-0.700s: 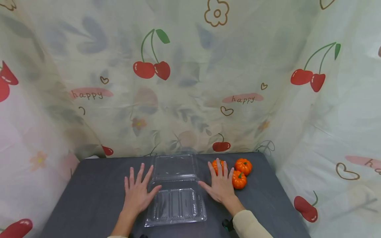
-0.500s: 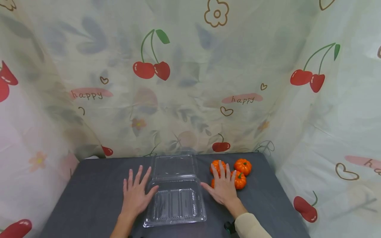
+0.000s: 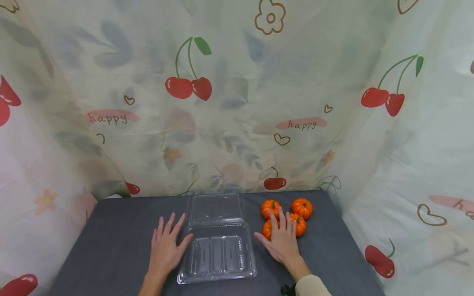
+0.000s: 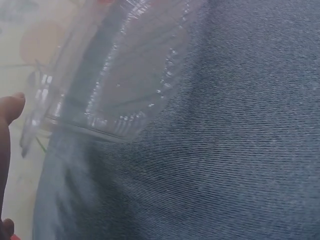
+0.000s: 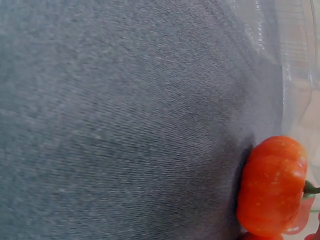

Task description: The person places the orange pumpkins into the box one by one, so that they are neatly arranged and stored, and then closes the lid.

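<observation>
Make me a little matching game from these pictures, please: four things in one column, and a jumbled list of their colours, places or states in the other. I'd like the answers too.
Things:
1. plastic container
2. pumpkins
3. left hand
4. hanging cloth

Descriptions:
A. orange, clustered near the right hand
B. pale, printed with red cherries
C. transparent, open, between the two hands
D. fingers spread, at the container's left side

Right pairs: 1-C, 2-A, 3-D, 4-B
</observation>
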A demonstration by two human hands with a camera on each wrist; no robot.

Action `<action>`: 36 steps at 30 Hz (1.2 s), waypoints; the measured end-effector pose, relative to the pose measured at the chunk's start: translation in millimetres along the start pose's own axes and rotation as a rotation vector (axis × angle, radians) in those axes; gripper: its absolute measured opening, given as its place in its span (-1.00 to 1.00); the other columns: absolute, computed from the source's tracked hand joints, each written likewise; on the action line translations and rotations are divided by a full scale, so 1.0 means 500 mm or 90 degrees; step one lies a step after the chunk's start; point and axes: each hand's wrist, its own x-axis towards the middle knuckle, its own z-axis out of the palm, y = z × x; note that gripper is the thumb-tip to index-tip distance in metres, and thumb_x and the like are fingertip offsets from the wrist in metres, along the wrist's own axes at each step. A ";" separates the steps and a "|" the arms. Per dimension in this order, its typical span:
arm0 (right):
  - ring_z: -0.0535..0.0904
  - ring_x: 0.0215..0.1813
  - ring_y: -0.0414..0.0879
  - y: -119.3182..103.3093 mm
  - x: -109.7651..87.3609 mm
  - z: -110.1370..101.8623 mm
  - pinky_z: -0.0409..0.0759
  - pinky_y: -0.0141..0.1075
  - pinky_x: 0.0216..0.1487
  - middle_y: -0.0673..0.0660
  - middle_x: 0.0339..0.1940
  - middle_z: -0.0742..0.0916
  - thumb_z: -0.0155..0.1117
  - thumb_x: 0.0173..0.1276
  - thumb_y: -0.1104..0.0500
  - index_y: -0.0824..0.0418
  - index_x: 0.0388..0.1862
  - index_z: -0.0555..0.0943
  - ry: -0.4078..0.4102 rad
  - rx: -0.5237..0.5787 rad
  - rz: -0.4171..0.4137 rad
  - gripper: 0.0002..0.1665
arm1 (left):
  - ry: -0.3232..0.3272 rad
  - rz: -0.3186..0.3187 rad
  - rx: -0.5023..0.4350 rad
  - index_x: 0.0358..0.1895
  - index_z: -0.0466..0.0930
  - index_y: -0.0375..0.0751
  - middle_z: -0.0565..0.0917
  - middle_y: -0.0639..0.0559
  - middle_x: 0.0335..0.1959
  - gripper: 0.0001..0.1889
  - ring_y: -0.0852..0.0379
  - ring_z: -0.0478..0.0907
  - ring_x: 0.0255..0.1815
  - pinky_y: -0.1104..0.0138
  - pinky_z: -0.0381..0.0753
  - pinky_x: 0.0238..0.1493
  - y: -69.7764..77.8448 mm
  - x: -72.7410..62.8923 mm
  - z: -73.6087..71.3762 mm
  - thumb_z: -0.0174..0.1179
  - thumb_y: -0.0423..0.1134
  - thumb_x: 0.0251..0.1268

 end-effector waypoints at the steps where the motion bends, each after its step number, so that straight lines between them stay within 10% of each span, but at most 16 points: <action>1: -0.06 0.66 0.39 0.002 -0.002 0.000 -0.09 0.36 0.61 0.30 0.71 0.05 0.14 0.24 -0.60 0.04 0.68 0.08 0.002 0.000 0.001 0.23 | 0.004 0.002 -0.001 0.60 0.17 0.32 0.20 -0.12 0.65 -0.24 -0.40 -0.05 0.66 -0.41 0.08 0.49 -0.001 -0.001 0.001 0.16 0.31 0.38; 8: 0.13 0.58 0.44 0.013 -0.013 0.009 0.17 0.26 0.58 0.42 0.62 0.21 0.22 0.30 -0.49 0.22 0.64 0.11 0.065 0.017 -0.016 0.22 | 0.020 -0.004 -0.038 0.55 0.30 0.23 0.37 -0.17 0.56 -0.30 -0.41 0.09 0.62 -0.42 0.24 0.40 -0.006 -0.012 0.007 0.21 0.24 0.40; 17: 0.48 0.24 0.36 0.027 -0.016 0.021 0.49 0.14 0.33 0.45 0.16 0.62 0.35 0.43 -0.01 0.46 0.30 0.50 0.240 0.034 -0.074 -0.32 | 0.004 -0.052 -0.139 0.51 0.38 0.18 0.48 -0.14 0.48 -0.42 -0.34 0.16 0.61 -0.34 0.21 0.48 -0.011 -0.026 0.013 0.14 0.16 0.49; 36: 0.50 0.18 0.26 0.026 -0.020 0.030 0.57 0.07 0.24 0.33 0.07 0.67 0.52 0.28 0.05 0.36 0.10 0.63 0.240 0.028 -0.090 -0.46 | 0.054 -0.092 -0.254 0.37 0.57 0.06 0.62 -0.13 0.35 -0.53 -0.30 0.38 0.48 -0.17 0.28 0.49 -0.015 -0.038 0.039 0.20 0.07 0.48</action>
